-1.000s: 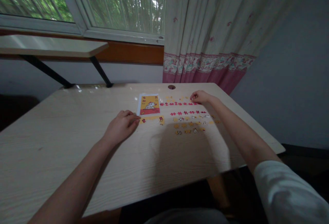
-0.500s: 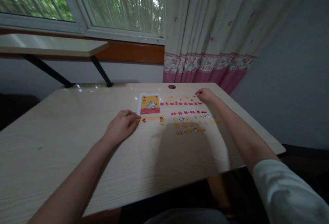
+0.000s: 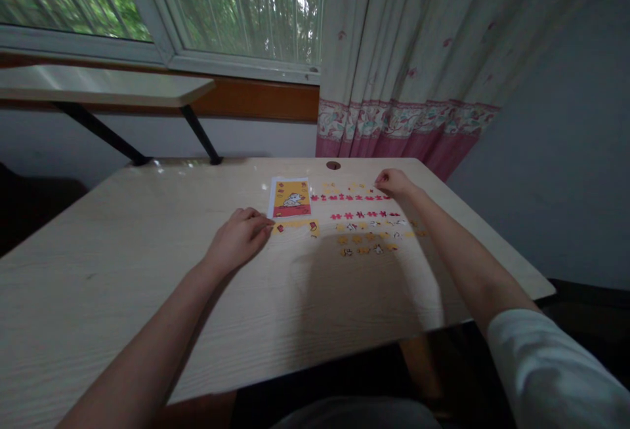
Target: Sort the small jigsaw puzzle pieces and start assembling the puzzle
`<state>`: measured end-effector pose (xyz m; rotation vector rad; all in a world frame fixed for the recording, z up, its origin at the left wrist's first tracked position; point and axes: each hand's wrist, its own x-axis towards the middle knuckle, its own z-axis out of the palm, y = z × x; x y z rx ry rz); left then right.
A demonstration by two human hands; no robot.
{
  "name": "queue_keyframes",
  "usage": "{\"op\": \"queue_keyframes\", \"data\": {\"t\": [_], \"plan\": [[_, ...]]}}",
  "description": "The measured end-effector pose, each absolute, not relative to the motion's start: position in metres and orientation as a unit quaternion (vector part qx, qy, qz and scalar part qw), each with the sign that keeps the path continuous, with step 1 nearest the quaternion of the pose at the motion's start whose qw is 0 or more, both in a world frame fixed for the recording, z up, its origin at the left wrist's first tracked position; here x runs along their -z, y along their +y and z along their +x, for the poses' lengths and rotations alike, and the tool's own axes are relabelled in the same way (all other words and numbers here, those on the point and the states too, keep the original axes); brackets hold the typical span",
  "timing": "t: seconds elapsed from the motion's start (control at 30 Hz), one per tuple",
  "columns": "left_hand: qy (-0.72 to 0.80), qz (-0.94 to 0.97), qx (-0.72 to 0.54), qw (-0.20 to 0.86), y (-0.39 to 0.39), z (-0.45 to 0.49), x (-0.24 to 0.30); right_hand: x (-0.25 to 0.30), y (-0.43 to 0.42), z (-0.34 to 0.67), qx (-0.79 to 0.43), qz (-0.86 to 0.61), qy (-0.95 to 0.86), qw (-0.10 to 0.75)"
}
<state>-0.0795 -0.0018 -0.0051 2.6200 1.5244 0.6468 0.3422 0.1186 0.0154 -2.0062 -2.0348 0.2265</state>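
A short strip of joined yellow jigsaw pieces (image 3: 295, 224) lies just below a picture card (image 3: 291, 199) showing a white cartoon animal on yellow and red. My left hand (image 3: 241, 235) rests on the table with its fingers drawn together, the tips at the strip's left end. At the far right of the loose pieces, my right hand (image 3: 394, 182) has thumb and finger pinched at a small puzzle piece, mostly hidden by the fingertips. Close by are a row of yellow pieces (image 3: 329, 187) and a row of red pieces (image 3: 348, 197).
More loose pieces lie nearer me: red pieces (image 3: 360, 215), then rows of yellow and white pieces (image 3: 369, 237). A round cable hole (image 3: 333, 165) is in the table (image 3: 123, 271) near its back edge. A raised shelf (image 3: 108, 84) stands at the back left; a curtain (image 3: 408, 88) hangs behind.
The whole view has shifted slightly, so everything appears a little to the right. My right hand stays by the far yellow pieces, its fingertips drawn in; my left hand keeps its place at the strip.
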Motion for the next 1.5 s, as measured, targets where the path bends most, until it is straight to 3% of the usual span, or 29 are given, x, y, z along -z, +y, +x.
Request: {"op": "queue_keyframes", "data": {"t": [0.13, 0.33, 0.53, 0.73, 0.9, 1.03, 1.17, 1.37, 1.5], "plan": [[0.490, 0.842, -0.223, 0.032, -0.003, -0.079, 0.004, -0.023, 0.106, 0.315, -0.115, -0.674, -0.689, 0.241], [0.473, 0.824, -0.287, 0.121, -0.008, -0.070, -0.005, -0.025, 0.060, 0.228, -0.305, -0.483, -0.732, 0.373], [0.481, 0.768, -0.349, 0.240, -0.015, -0.056, -0.010, -0.008, 0.013, 0.151, -0.510, -0.413, -0.638, 0.403], [0.466, 0.714, -0.404, 0.331, -0.015, -0.051, -0.006, 0.006, -0.007, 0.127, -0.581, -0.416, -0.561, 0.417], [0.463, 0.680, -0.435, 0.366, -0.015, -0.050, -0.004, 0.004, -0.013, 0.131, -0.498, -0.433, -0.630, 0.409], [0.476, 0.656, -0.444, 0.382, -0.013, -0.050, -0.006, -0.001, -0.015, 0.139, -0.280, -0.431, -0.752, 0.412], [0.474, 0.653, -0.446, 0.388, -0.015, -0.049, -0.010, -0.005, -0.016, 0.145, -0.113, -0.409, -0.831, 0.360], [0.475, 0.665, -0.438, 0.374, -0.015, -0.052, -0.011, -0.006, -0.018, 0.149, -0.040, -0.408, -0.849, 0.333], [0.538, 0.708, -0.394, 0.233, -0.007, -0.071, -0.007, -0.001, -0.014, 0.145, -0.059, -0.436, -0.836, 0.329]]}}
